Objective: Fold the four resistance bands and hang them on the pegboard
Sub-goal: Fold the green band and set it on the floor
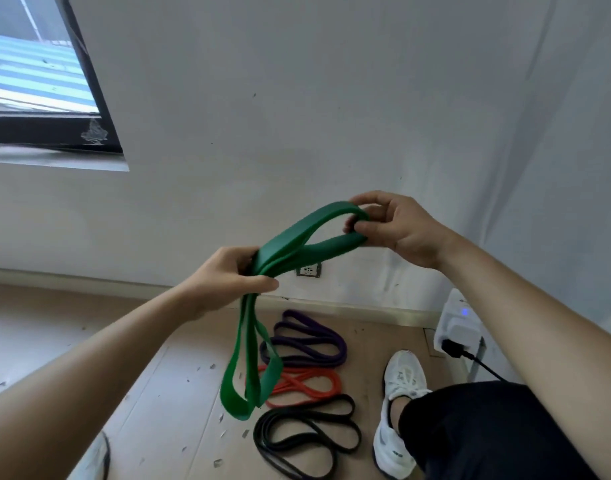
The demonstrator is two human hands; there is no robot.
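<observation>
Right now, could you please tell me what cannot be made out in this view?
Head view only:
Pegboard: out of frame.
Black band: near loops cut off by the bottom edge.
Orange band and purple band: left ends partly hidden behind the hanging green band.
Left hand: fingertips hidden behind the green band's folds.

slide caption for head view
Left hand and right hand fold a green resistance band above the purple band, orange band and black band on the floor.

I'm watching bare forearms (106,348) running down to the left hand (228,282) and right hand (401,230). One leg is wearing a black garment (487,431), the ankle is showing bare, and the foot is wearing a white lace-up trainer (401,379).
</observation>
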